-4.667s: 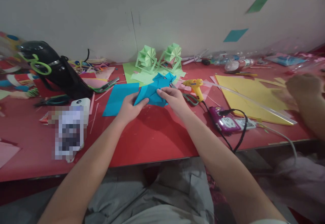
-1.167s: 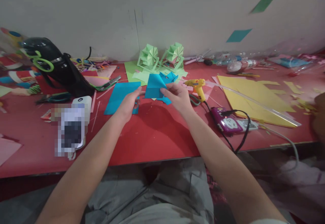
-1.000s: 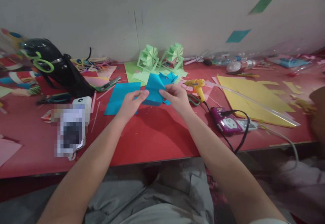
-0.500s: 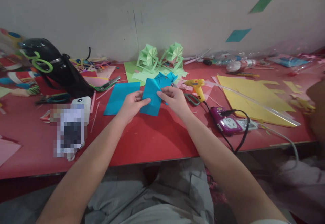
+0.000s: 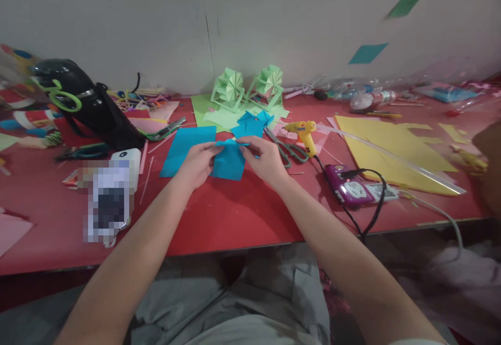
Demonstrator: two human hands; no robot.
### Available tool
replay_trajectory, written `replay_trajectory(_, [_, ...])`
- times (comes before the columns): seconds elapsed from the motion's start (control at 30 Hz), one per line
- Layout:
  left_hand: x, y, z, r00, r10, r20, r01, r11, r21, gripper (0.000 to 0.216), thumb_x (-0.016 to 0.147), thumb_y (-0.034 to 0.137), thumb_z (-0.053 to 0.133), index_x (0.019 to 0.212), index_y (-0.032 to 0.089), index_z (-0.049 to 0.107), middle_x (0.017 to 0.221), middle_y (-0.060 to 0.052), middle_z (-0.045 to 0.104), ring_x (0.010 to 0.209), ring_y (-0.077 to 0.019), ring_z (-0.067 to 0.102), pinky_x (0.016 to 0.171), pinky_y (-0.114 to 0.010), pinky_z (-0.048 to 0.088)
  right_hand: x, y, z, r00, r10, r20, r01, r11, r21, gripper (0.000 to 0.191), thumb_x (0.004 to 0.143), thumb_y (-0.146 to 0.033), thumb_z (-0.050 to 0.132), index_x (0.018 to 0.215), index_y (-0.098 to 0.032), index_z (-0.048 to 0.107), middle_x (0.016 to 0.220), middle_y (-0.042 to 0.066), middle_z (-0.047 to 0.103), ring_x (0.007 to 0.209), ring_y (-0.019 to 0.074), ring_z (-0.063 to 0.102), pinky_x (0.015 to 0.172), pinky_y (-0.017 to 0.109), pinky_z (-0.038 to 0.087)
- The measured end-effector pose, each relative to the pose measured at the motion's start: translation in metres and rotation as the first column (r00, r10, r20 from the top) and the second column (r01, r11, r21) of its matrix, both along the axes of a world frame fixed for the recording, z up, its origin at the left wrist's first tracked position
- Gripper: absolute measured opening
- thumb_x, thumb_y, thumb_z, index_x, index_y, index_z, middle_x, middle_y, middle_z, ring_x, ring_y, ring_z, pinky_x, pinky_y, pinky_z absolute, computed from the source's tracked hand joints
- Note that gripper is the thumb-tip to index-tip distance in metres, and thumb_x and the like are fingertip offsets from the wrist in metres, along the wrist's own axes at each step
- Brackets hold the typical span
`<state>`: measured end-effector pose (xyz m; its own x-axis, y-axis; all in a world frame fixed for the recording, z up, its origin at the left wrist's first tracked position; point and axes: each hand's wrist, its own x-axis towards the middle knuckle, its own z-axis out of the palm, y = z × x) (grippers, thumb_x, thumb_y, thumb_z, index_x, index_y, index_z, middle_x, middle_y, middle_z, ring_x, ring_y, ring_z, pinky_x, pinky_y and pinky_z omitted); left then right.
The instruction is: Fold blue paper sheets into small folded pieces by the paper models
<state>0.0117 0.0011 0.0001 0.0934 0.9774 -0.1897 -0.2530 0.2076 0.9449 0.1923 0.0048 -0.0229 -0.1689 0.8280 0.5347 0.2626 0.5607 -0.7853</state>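
Both my hands hold a folded blue paper piece just above the red table. My left hand pinches its left upper edge, fingers closed. My right hand pinches its right upper edge, fingers closed. A flat blue sheet lies on the table just left of my left hand. Another folded blue paper shape rests behind my hands, in front of two green paper fan models.
Scissors and a yellow glue gun lie right of my right hand, then a purple power strip with a black cord. Yellow sheets spread further right. A black bag and a white device sit left. Another person's arm shows at the right edge.
The blue paper has been turned and lowered toward the table; both hands moved down and slightly nearer, now pinching its top edge. The other person's arm drew back to the right edge.
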Motion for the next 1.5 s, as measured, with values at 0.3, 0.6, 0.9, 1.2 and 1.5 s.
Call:
replay_trajectory(0.3, [-0.012,0.000,0.002,0.992,-0.073,-0.106,0.088,0.985,0.145,0.035,0.068,0.045,0.084,0.082,0.015,0.073,0.079,-0.007,0.074,0.072,-0.0185,0.068,0.066,-0.028,0.056,0.003,-0.004,0.007,0.993,0.097,0.068,-0.103,0.990,0.094,0.025,0.088,-0.022,0.055,0.102,-0.024,0.076,0.116,0.010,0.071,0.105,0.0220,0.067,0.087,0.037,0.056])
replay_trajectory(0.6, [-0.009,-0.010,0.009,0.896,-0.143,-0.421,0.298,0.896,0.329,0.026,0.078,0.033,0.077,0.099,0.019,0.070,0.083,-0.005,0.075,0.076,-0.0196,0.068,0.064,-0.026,0.049,0.002,-0.006,0.017,0.985,0.112,-0.128,-0.137,0.970,-0.199,0.028,0.083,-0.048,0.070,0.091,-0.021,0.072,0.101,0.006,0.072,0.096,0.0191,0.066,0.076,0.029,0.053])
replay_trajectory(0.9, [-0.001,-0.018,0.009,0.884,-0.241,-0.402,0.376,0.876,0.301,0.033,0.084,0.030,0.070,0.108,0.023,0.049,0.071,0.002,0.070,0.054,-0.0111,0.053,0.052,-0.022,0.034,0.002,-0.002,0.020,0.985,0.138,-0.105,-0.162,0.947,-0.279,0.029,0.076,-0.046,0.075,0.076,-0.018,0.070,0.080,0.004,0.070,0.075,0.0151,0.061,0.068,0.028,0.048])
replay_trajectory(1.2, [-0.004,-0.016,0.012,0.863,-0.087,-0.498,0.317,0.861,0.398,0.018,0.085,0.034,0.069,0.097,0.021,0.073,0.092,-0.006,0.074,0.084,-0.0207,0.067,0.074,-0.028,0.049,0.006,-0.004,0.021,0.975,0.067,-0.211,-0.151,0.900,-0.410,0.039,0.072,-0.054,0.076,0.076,-0.016,0.070,0.065,0.001,0.064,0.056,0.0097,0.048,0.049,0.025,0.035])
replay_trajectory(1.5, [-0.011,-0.017,0.019,0.882,-0.046,-0.468,0.262,0.875,0.408,0.022,0.082,0.023,0.066,0.099,0.023,0.080,0.108,-0.006,0.077,0.104,-0.0256,0.067,0.091,-0.034,0.052,0.008,-0.001,0.020,0.966,0.012,-0.259,-0.121,0.905,-0.409,0.038,0.069,-0.053,0.078,0.073,-0.017,0.069,0.066,0.002,0.066,0.057,0.0109,0.051,0.049,0.025,0.039])
